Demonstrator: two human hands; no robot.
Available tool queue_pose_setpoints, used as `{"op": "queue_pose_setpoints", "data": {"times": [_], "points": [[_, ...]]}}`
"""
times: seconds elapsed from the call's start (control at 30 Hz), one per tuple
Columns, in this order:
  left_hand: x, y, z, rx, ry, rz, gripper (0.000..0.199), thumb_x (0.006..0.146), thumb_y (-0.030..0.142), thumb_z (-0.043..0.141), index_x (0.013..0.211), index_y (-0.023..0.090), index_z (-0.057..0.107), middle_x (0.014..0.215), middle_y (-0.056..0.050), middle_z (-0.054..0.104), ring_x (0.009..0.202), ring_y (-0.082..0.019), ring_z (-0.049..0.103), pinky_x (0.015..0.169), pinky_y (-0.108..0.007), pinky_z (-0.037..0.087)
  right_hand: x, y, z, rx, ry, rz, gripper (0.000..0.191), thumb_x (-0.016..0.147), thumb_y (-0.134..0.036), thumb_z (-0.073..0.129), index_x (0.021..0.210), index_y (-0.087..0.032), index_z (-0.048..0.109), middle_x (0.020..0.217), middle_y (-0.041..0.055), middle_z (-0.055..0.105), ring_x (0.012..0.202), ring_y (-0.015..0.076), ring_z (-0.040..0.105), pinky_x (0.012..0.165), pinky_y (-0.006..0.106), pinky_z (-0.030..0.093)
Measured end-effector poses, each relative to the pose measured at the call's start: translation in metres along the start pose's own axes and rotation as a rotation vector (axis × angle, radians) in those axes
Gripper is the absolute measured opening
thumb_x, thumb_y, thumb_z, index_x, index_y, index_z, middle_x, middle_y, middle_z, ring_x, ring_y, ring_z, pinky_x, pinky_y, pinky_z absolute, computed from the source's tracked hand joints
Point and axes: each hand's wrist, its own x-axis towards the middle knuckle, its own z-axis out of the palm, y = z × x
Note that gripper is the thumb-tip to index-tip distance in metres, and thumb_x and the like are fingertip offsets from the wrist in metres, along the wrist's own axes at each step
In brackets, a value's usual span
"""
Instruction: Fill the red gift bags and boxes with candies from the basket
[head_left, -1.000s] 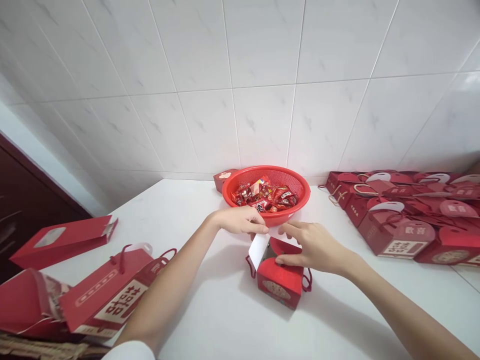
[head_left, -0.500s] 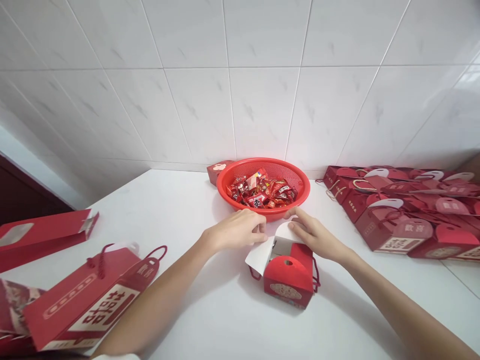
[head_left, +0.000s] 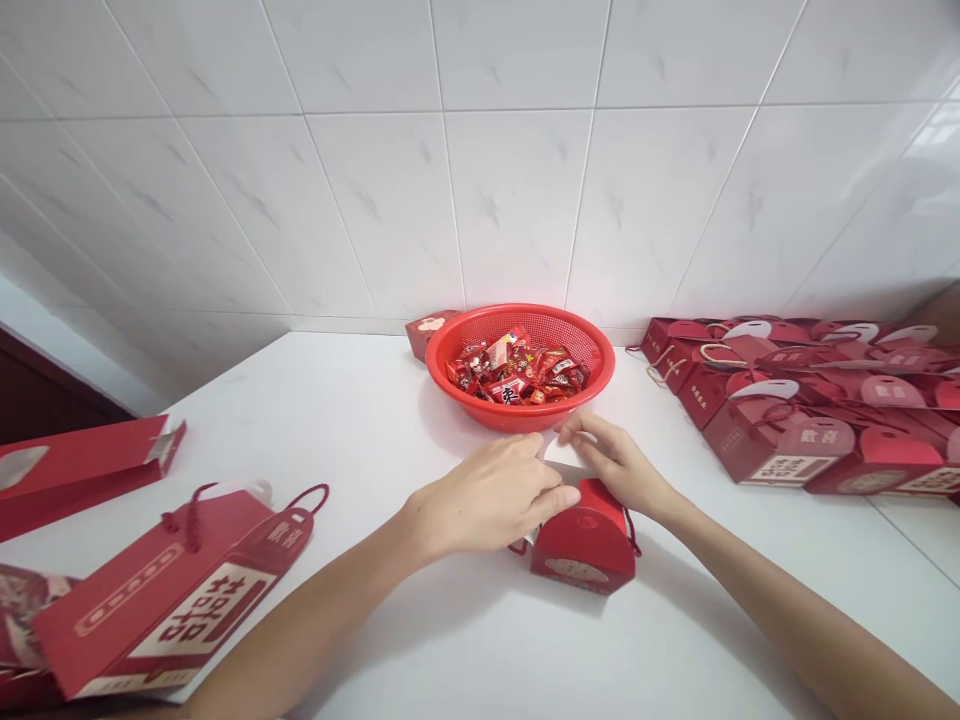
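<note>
Toward five o'clock from the view's middle, a small red box stands on the white counter, the person's left hand over its ten o'clock side and the right hand at its one o'clock corner, beside the pale flap; one cannot tell whether either hand pinches it. From this box, a red basket of wrapped sweets sits near eleven o'clock, grouped red boxes at two, and another red carton at nine.
</note>
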Motion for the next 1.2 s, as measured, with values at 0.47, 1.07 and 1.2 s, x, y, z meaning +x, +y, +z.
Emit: {"op": "queue_pose_setpoints", "data": {"times": [0.47,1.07,1.2], "points": [[-0.015,0.002,-0.018,-0.574,-0.234,0.136,0.033,0.093,0.047,0.058,0.08,0.024,0.079,0.115,-0.003,0.067,0.113,-0.021,0.058,0.089,-0.026,0.045,-0.016,-0.042,0.0,-0.918,-0.091,-0.099,0.025,0.093,-0.04,0.057,0.094,-0.017,0.066,0.106,0.0133,0.065,0.093,0.0267,0.054,0.078,0.04,0.041],[-0.019,0.032,0.013,-0.203,0.02,-0.12,0.062,0.068,0.034,0.082,0.12,0.022,0.05,0.131,-0.011,0.049,0.116,-0.031,0.054,0.088,-0.039,0.048,-0.029,-0.064,0.013,-0.73,-0.225,0.201,0.051,0.084,-0.039,0.063,0.128,-0.014,0.057,0.123,0.0211,0.061,0.118,0.0387,0.057,0.083,0.048,0.054],[-0.016,0.031,0.012,-0.145,-0.021,-0.101,0.061,0.068,0.039,0.084,0.117,0.021,0.053,0.122,-0.009,0.057,0.11,-0.031,0.055,0.087,-0.039,0.047,-0.027,-0.065,-0.001,-0.564,-0.217,0.113,0.05,0.081,-0.027,0.061,0.13,-0.017,0.059,0.123,0.0164,0.064,0.123,0.0348,0.056,0.091,0.046,0.054]]}}
